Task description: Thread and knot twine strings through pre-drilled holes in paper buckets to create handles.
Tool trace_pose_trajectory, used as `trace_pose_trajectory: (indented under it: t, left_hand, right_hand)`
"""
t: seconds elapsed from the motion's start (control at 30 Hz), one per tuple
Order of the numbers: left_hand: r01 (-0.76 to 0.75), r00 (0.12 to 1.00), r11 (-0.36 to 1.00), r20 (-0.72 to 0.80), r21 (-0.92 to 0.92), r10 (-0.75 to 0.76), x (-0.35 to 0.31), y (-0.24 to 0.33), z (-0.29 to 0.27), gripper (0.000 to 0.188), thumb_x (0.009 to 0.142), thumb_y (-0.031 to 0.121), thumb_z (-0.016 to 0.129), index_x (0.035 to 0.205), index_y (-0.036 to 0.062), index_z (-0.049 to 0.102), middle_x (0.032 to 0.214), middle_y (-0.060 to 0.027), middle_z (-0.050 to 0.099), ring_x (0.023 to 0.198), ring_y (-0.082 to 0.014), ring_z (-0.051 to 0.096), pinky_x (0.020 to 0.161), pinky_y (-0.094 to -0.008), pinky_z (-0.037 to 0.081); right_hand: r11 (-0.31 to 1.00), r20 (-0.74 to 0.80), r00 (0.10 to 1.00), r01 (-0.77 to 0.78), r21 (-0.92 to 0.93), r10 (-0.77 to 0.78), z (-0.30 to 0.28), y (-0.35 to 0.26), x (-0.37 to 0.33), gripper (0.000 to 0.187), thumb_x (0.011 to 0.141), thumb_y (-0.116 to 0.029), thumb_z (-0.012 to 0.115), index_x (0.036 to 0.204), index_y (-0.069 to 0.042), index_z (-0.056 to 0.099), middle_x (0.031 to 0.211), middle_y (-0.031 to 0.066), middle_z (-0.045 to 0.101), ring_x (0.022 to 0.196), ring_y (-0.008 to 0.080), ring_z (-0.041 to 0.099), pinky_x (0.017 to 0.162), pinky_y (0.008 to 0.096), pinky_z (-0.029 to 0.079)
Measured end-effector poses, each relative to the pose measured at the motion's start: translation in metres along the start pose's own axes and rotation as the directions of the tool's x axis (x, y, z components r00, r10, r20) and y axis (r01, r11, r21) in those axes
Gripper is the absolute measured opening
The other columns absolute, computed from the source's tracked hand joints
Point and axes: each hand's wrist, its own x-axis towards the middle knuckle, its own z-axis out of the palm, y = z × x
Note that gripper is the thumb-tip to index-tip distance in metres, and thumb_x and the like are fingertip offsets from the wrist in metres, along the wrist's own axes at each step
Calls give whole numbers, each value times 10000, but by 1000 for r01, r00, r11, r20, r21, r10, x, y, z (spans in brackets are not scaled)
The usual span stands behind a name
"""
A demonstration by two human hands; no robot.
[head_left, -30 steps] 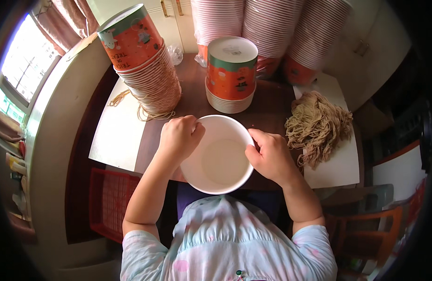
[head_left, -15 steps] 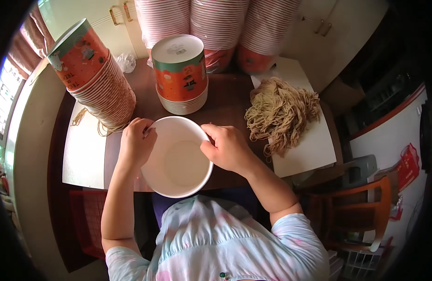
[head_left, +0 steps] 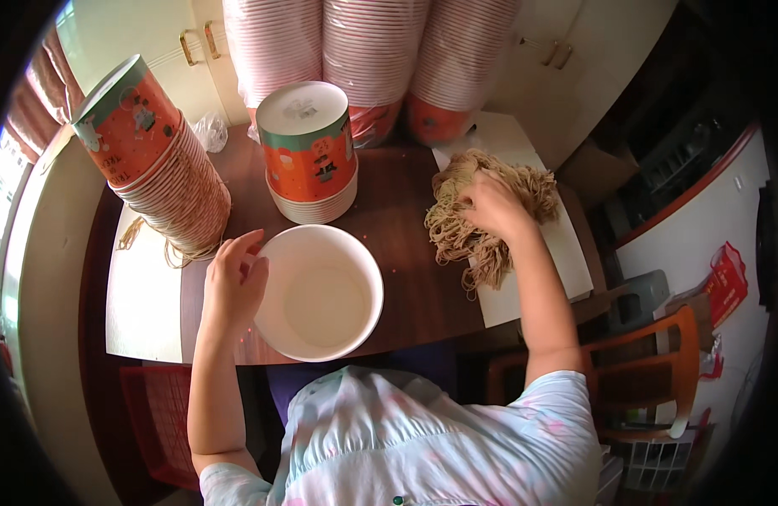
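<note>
A white paper bucket (head_left: pixel 325 308) stands at the table's front edge, its mouth up and its bare inside showing. By its left rim is my left hand (head_left: pixel 234 282), with thumb and fingers apart; whether the fingertips touch the rim is hard to see. My right hand (head_left: pixel 498 209) rests in a tangled heap of tan cords (head_left: pixel 465 244) at the right. Its fingers are curled among the strands, the tips partly hidden.
Behind the bucket sits a short upside-down stack of orange and green paper buckets (head_left: pixel 309 160). A taller stack (head_left: pixel 165 181), draped with cords, leans at the left. Plastic-wrapped bucket stacks (head_left: pixel 372 63) line the back. White boards (head_left: pixel 144 295) lie on the brown table (head_left: pixel 414 295).
My right hand has let go of the bucket's rim and moved right into the cord heap. My left hand has loosened from the rim. The whole view has shifted slightly.
</note>
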Motion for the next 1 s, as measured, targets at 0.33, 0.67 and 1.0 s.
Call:
trace_pose_trajectory:
  t: [0.33, 0.67, 1.0]
  left_hand:
    - [-315, 914, 948, -255, 45, 316, -13, 30, -22, 279, 796, 35, 666, 1075, 26, 647, 1048, -85, 609, 807, -159, 569, 682, -270, 485]
    - [-397, 870, 836, 136, -378, 474, 24, 83, 4, 462, 851, 160, 708, 1256, 5, 550, 1125, -110, 583, 809, -130, 607, 689, -264, 469]
    - [-73, 711, 863, 581, -499, 396, 38, 99, 13, 250, 969, 250, 569, 973, 38, 701, 758, 20, 668, 665, -36, 535, 602, -204, 449]
  right_hand:
    - [302, -26, 983, -30, 953, 182, -121, -7, 42, 122, 939, -168, 553, 899, -60, 593, 723, -5, 590, 660, 94, 566, 653, 248, 476]
    - [5, 95, 967, -97, 995, -235, -143, -99, 34, 151, 970, -143, 496, 918, -26, 576, 674, 42, 606, 395, 10, 338, 394, 168, 262]
    - [28, 75, 966, -70, 997, -246, -133, -89, 10, 161, 931, -175, 557, 893, -29, 613, 642, 11, 581, 495, 19, 429, 432, 159, 285]
